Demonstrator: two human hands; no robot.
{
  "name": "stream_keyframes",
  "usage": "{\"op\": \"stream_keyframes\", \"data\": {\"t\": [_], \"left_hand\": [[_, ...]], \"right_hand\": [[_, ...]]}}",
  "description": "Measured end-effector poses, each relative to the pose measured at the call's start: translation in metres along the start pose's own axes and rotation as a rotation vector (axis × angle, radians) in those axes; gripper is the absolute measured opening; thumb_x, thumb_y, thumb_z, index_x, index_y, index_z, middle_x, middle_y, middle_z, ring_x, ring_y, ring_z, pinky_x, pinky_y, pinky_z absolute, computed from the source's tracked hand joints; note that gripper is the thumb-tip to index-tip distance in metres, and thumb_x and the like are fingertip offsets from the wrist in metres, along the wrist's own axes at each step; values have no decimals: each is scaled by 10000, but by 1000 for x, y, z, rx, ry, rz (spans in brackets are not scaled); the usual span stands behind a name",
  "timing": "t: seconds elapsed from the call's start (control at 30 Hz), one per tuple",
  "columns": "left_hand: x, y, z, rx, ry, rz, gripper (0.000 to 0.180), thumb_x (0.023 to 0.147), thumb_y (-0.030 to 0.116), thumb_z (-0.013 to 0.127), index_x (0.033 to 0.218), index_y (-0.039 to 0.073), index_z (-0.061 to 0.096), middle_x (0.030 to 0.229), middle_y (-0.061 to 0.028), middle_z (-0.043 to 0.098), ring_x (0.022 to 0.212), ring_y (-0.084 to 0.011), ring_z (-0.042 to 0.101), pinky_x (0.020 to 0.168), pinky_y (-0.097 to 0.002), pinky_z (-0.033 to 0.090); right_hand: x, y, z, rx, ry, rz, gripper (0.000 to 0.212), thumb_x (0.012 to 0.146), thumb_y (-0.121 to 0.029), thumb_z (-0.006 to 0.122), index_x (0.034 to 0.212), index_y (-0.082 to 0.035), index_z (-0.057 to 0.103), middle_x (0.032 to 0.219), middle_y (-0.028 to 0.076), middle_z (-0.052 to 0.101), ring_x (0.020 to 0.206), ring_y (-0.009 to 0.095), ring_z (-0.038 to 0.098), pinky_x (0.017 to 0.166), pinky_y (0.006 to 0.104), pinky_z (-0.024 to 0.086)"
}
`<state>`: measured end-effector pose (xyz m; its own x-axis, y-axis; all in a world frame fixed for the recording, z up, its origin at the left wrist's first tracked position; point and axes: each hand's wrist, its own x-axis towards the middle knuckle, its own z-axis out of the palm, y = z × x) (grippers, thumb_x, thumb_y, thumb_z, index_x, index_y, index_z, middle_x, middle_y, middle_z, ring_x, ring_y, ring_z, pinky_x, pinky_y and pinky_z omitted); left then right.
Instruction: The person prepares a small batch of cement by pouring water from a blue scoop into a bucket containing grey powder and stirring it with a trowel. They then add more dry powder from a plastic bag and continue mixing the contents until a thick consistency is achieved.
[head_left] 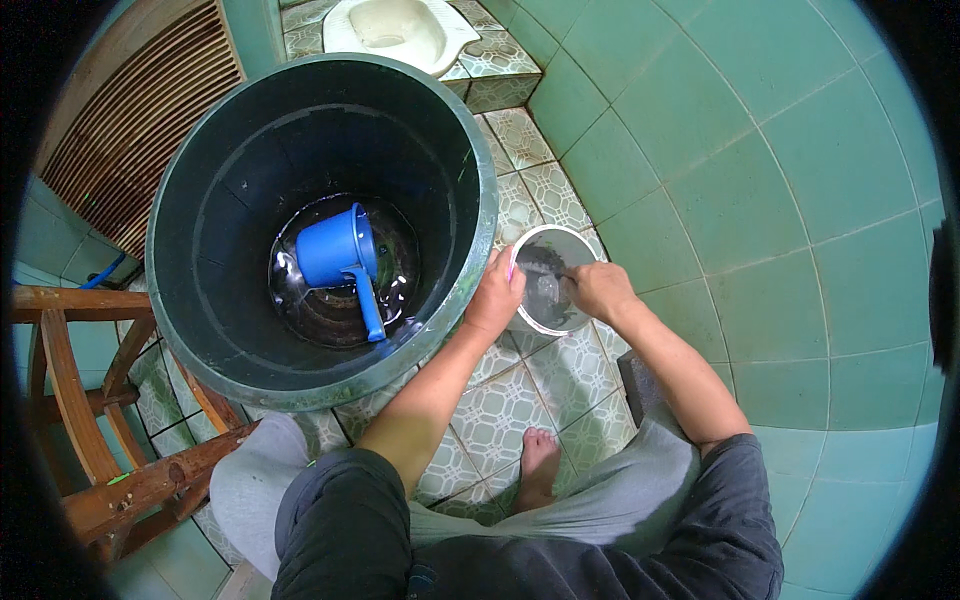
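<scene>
A small white bucket [552, 328] stands on the tiled floor, its inside grey and wet-looking, with a dark patch at the far side. Its left rim is gripped by my left hand [495, 292], where a thin pink edge shows beside the fingers. My right hand [603, 291] reaches over the right rim, fingers curled inside the bucket; what they hold, if anything, is hidden. Left of the bucket is a big dark green tub [484, 200] with shallow water at its bottom. A blue dipper [335, 250] lies tilted in that tub.
Green tiled wall [740, 200] rises close on the right. Wooden chair-like frame [150, 485] stands at the lower left, under the tub's side. A squat toilet [400, 30] is on a raised step at the back. My bare foot [539, 462] rests on the patterned floor tiles [500, 420].
</scene>
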<state>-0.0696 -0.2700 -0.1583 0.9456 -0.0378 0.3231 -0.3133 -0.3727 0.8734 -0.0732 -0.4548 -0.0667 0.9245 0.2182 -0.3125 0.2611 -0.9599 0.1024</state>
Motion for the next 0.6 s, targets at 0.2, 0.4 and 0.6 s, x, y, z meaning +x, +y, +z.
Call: {"op": "stream_keyframes", "data": {"t": [0.2, 0.4, 0.6], "left_hand": [[4, 15, -5, 69, -47, 150, 408, 862, 77, 556, 1253, -24, 500, 967, -202, 545, 839, -381, 603, 723, -431, 515], [9, 17, -6, 216, -44, 313, 427, 863, 94, 570, 1269, -14, 494, 948, -157, 531, 826, -318, 607, 717, -391, 518], [-2, 21, -2, 251, -85, 328, 511, 812, 71, 591, 1297, -29, 465, 950, -147, 523, 893, -304, 576, 753, -380, 510]], "right_hand": [[-1, 3, -13, -47, 250, 58, 343, 904, -180, 495, 1209, -100, 631, 784, 195, 677, 713, 348, 672, 629, 453, 531], [11, 3, 14, -58, 313, 84, 392, 872, -99, 460, 1236, -52, 598, 772, 220, 672, 695, 348, 679, 586, 458, 529], [8, -1, 17, 177, 88, 210, 363, 899, -159, 450, 1190, 4, 593, 898, 262, 672, 862, 384, 672, 749, 477, 532]]}}
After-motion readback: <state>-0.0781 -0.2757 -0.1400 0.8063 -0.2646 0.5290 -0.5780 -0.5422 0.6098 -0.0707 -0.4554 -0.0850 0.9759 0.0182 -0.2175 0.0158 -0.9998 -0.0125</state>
